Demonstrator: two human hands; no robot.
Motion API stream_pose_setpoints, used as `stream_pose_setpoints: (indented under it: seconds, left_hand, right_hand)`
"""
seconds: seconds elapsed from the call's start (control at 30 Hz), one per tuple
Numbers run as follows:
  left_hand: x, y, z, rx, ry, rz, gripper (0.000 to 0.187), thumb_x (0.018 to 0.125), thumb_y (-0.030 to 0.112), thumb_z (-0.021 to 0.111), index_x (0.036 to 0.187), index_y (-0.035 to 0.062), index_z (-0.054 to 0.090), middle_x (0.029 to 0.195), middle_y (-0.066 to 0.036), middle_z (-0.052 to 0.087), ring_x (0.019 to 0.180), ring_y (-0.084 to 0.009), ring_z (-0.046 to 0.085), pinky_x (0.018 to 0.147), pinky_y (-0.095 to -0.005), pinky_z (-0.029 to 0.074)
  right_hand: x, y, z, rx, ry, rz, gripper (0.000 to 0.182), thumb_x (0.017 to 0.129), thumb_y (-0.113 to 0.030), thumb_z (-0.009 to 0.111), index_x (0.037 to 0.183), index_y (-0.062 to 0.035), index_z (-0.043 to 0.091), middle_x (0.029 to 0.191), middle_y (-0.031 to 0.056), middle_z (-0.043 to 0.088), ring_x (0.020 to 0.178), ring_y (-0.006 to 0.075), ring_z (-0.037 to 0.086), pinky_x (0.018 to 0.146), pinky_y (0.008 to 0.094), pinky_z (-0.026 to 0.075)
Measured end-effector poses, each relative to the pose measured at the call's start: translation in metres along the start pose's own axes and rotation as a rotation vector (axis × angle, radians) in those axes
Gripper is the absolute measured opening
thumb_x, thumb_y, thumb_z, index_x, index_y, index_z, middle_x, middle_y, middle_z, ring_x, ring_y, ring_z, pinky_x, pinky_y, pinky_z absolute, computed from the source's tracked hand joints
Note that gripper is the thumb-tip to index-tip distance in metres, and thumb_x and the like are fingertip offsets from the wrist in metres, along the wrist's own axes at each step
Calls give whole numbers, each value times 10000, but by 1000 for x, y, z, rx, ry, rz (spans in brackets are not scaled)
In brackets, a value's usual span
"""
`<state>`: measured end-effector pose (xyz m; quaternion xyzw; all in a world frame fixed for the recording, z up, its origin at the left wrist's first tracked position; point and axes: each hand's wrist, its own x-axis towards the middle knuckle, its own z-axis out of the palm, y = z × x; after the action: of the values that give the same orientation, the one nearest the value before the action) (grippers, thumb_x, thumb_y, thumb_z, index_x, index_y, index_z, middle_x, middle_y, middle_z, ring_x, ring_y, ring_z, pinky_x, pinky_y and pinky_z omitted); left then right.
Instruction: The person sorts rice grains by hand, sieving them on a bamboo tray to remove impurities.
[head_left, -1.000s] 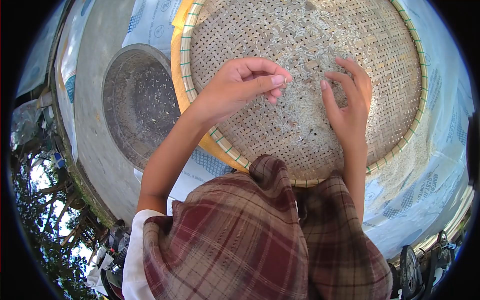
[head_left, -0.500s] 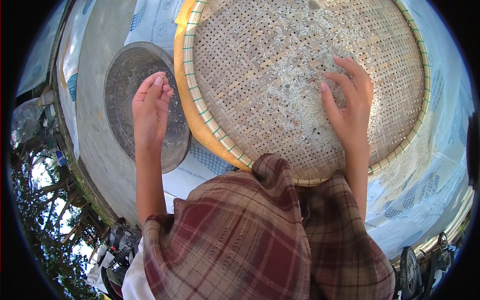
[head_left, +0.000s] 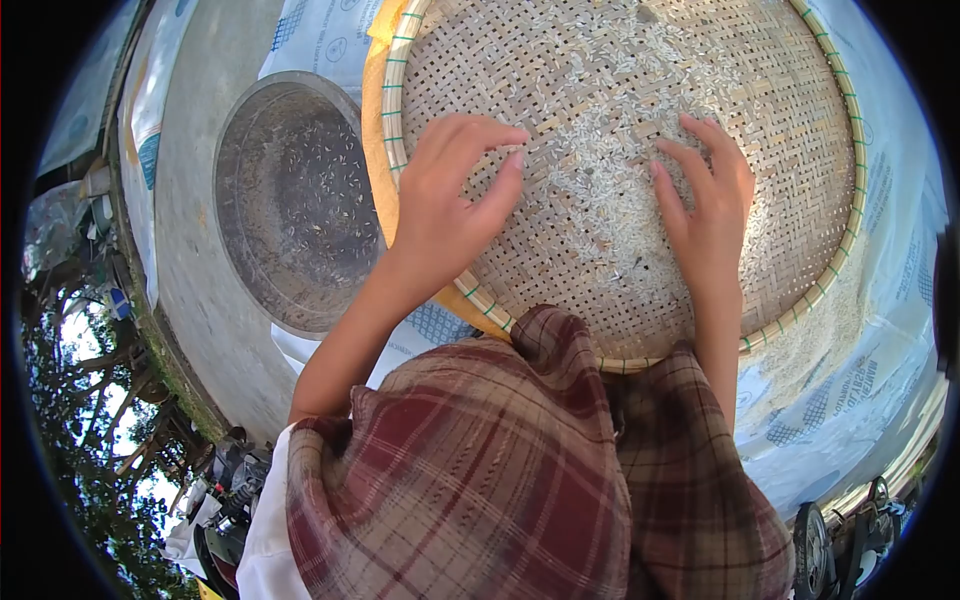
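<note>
A round woven bamboo winnowing tray point(head_left: 480, 110) with a green-stitched rim fills the upper middle. Rice grains point(head_left: 605, 200) lie spread across its weave, thickest at the centre. Over the tray's left part is my left hand point(head_left: 455, 185), thumb and forefinger apart with nothing visible between them; its other fingers are partly hidden. My right hand point(head_left: 705, 215) hovers over or rests on the right edge of the grains, open with fingers curved and spread. To the left stands a grey bowl point(head_left: 250, 200) with scattered grains and husks inside.
Yellow material point(head_left: 373, 130) shows under the tray's left edge. Printed white-blue sheets point(head_left: 820, 420) cover the ground, with more grain point(head_left: 815, 320) at the right. A plaid cloth point(head_left: 480, 470) covers my lap. Bare concrete point(head_left: 190, 250) lies at left, and a wheel point(head_left: 815, 545) shows at lower right.
My left hand has moved right, from over the bowl to over the tray, and its pinched fingers have parted. My right hand stays almost in place.
</note>
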<state>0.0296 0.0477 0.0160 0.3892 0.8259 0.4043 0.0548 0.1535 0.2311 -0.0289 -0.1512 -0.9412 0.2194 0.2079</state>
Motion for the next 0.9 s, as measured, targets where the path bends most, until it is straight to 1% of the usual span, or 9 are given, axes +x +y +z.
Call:
stream_pose_setpoints:
  seconds: [0.07, 0.17, 0.3, 0.4, 0.47, 0.67, 0.8, 0.87, 0.9]
  left_hand:
    - [9, 3, 29, -52, -167, 177, 103, 723, 31, 606, 824, 44, 588, 818, -81, 547, 770, -249, 526, 693, -331, 431]
    - [16, 6, 51, -23, -276, 220, 151, 731, 40, 632, 881, 30, 613, 837, -86, 554, 781, -247, 536, 690, -330, 449]
    - [19, 1, 54, 28, -325, 278, 151, 708, 29, 630, 857, 26, 604, 808, -86, 536, 792, -244, 540, 690, -340, 452]
    - [18, 3, 51, 162, -393, 380, 137, 666, 26, 614, 800, 16, 584, 810, -80, 530, 803, -233, 538, 700, -334, 453]
    - [20, 8, 51, 324, -392, 570, 132, 634, 47, 583, 761, 18, 561, 799, -68, 514, 783, -216, 536, 703, -315, 453]
    - [19, 15, 55, 556, -434, 701, 157, 615, 71, 555, 765, 26, 545, 775, -51, 487, 753, -184, 527, 701, -284, 446]
    - [27, 8, 53, 456, -401, 649, 124, 673, 56, 575, 790, 24, 547, 782, -57, 501, 750, -192, 539, 674, -289, 447]
    - [27, 7, 48, -49, -433, 200, 104, 744, 50, 587, 839, 21, 554, 786, -74, 514, 751, -216, 551, 647, -309, 450]
    - [26, 5, 45, -48, -434, 198, 104, 744, 50, 587, 839, 21, 554, 786, -74, 514, 751, -216, 551, 647, -309, 450]
  right_hand:
    - [-1, 1, 0, -8, 5, 14, 171, 757, -149, 635, 917, -93, 618, 1125, 55, 537, 1111, 260, 463, 909, 398, 325]
    - [1, 2, 3, 19, 10, 34, 154, 758, -144, 635, 902, -96, 617, 1113, 43, 540, 1101, 252, 469, 905, 394, 324]
    - [0, 0, 4, 7, 10, 72, 132, 761, -133, 631, 888, -101, 614, 1113, 37, 542, 1092, 247, 479, 902, 377, 324]
    - [1, -2, 5, -29, 15, 57, 124, 764, -127, 628, 885, -107, 612, 1126, 39, 543, 1099, 245, 480, 903, 366, 321]
    - [2, -4, 6, -53, 23, 41, 123, 764, -128, 627, 885, -110, 610, 1125, 36, 543, 1108, 239, 476, 907, 364, 317]
    - [3, -9, 6, -176, 0, 3, 105, 766, -116, 619, 864, -99, 586, 1132, 24, 542, 1143, 234, 454, 933, 374, 302]
    - [1, -5, 7, -64, 40, 34, 76, 759, -96, 622, 824, -83, 585, 1131, 48, 544, 1150, 264, 442, 944, 392, 306]
    - [0, -1, 5, -3, 61, 55, 69, 758, -91, 625, 814, -77, 587, 1131, 58, 545, 1154, 276, 438, 946, 397, 310]
    - [-1, 3, 5, 18, 91, 75, 67, 757, -103, 623, 811, -82, 588, 1134, 53, 538, 1154, 277, 433, 945, 398, 304]
